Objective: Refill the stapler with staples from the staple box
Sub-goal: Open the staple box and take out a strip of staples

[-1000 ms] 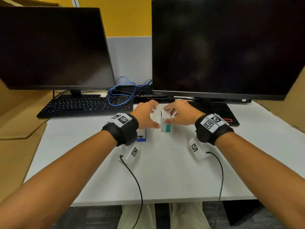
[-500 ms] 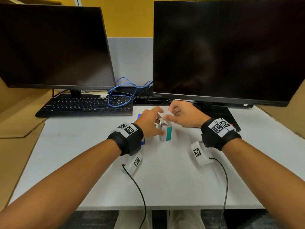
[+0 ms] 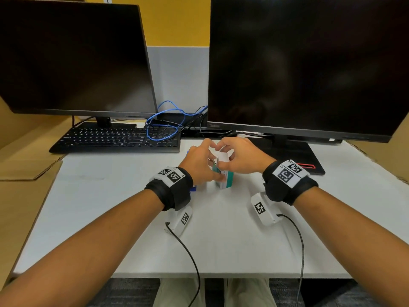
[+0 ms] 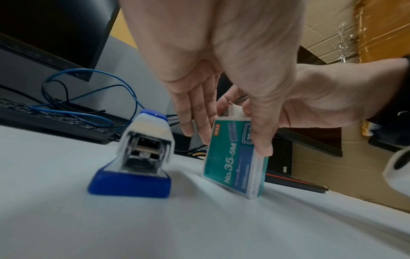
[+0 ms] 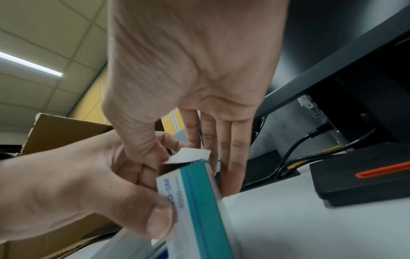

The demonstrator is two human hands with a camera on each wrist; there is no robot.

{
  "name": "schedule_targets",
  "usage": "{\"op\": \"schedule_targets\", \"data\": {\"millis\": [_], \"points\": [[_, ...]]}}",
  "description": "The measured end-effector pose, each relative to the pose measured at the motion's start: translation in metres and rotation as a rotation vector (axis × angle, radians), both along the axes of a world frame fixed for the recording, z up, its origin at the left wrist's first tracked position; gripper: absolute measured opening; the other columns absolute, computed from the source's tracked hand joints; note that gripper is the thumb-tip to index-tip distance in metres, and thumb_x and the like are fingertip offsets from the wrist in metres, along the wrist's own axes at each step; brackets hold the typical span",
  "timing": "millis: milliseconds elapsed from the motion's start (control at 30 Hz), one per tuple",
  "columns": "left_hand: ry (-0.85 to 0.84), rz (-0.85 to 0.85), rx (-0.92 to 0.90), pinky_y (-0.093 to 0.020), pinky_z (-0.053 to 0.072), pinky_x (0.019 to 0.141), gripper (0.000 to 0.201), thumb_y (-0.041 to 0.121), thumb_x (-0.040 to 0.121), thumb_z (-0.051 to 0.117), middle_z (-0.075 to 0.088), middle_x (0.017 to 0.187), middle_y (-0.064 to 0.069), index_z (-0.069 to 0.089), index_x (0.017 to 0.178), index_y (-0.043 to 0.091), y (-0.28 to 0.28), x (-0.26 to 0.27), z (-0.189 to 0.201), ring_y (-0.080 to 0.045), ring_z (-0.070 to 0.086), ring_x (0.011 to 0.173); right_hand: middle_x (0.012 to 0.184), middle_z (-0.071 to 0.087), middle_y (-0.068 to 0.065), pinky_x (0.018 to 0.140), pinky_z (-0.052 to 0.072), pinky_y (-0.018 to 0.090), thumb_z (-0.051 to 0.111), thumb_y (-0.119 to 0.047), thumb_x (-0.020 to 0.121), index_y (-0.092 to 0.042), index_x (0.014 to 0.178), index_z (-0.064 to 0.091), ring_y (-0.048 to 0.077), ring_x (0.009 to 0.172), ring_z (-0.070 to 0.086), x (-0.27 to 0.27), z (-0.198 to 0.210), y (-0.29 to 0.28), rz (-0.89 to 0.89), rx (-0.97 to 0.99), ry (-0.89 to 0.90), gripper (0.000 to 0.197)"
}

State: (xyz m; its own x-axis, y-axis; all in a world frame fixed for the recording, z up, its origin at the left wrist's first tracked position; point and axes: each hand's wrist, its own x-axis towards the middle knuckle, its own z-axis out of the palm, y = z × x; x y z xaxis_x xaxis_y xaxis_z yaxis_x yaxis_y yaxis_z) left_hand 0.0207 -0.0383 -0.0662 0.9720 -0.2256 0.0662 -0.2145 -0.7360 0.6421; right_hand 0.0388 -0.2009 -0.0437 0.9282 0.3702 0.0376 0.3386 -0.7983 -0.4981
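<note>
Teal staple box (image 4: 235, 157) upright, left hand (image 3: 199, 165) steadying, right hand (image 3: 241, 158) pinching flap

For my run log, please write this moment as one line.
step: opening staple box | left hand: grips box | right hand: pinches top flap | stapler: on table, untouched
</note>
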Motion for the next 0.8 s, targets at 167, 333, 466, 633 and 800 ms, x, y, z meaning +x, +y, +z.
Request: {"op": "schedule_targets", "data": {"millis": [167,333,466,633,800], "points": [[-0.006,0.006,-0.013,-0.021,0.047,0.080,0.087,0.029,0.060,0.088,0.064,0.112,-0.003,0.035,0.129,0.025,0.000,-0.005,-0.001,-0.012,0.057,0.098,0.124,0.064,0.002,0.091,0.057,0.039,0.063,-0.013,0.088,-0.024,0.121,0.061,0.023,0.113,0.061,-0.006,0.013,-0.002,-0.011,0.090,-0.005,0.034],[-0.017,0.016,-0.034,-0.020,0.048,0.076,0.085,0.026,0.061,0.089,0.065,0.111,-0.006,0.032,0.125,0.023,0.001,-0.009,0.000,-0.013,0.058,0.096,0.138,0.055,0.001,0.097,0.052,0.041,0.058,-0.006,0.089,-0.023,0.109,0.075,0.024,0.126,0.051,-0.014,0.020,-0.014,0.123,-0.068,-0.020,0.031],[-0.015,0.020,-0.033,-0.020,0.046,0.076,0.084,0.027,0.060,0.089,0.065,0.109,-0.005,0.032,0.122,0.023,-0.001,-0.009,-0.001,-0.015,0.058,0.099,0.137,0.058,0.003,0.093,0.049,0.033,0.055,-0.019,0.094,-0.016,0.109,0.077,0.023,0.123,0.053,-0.017,0.017,-0.012,0.106,-0.156,-0.066,0.027],[-0.020,0.024,-0.031,-0.029,0.053,0.086,0.088,0.027,0.057,0.090,0.066,0.106,-0.004,0.033,0.123,0.023,-0.003,-0.009,0.002,-0.020,0.058,0.107,0.122,0.068,0.005,0.083,0.055,0.032,0.066,-0.036,0.089,-0.012,0.101,0.079,0.020,0.104,0.061,-0.010,0.012,-0.003,0.032,-0.178,-0.100,0.030],[0.003,0.032,-0.009,-0.030,0.051,0.089,0.090,0.028,0.058,0.090,0.065,0.109,-0.006,0.032,0.127,0.023,-0.005,-0.007,0.004,-0.020,0.059,0.109,0.109,0.072,0.006,0.081,0.053,0.030,0.074,-0.031,0.083,-0.009,0.094,0.080,0.021,0.103,0.063,-0.004,0.011,0.014,-0.014,-0.222,-0.083,0.025]]}}
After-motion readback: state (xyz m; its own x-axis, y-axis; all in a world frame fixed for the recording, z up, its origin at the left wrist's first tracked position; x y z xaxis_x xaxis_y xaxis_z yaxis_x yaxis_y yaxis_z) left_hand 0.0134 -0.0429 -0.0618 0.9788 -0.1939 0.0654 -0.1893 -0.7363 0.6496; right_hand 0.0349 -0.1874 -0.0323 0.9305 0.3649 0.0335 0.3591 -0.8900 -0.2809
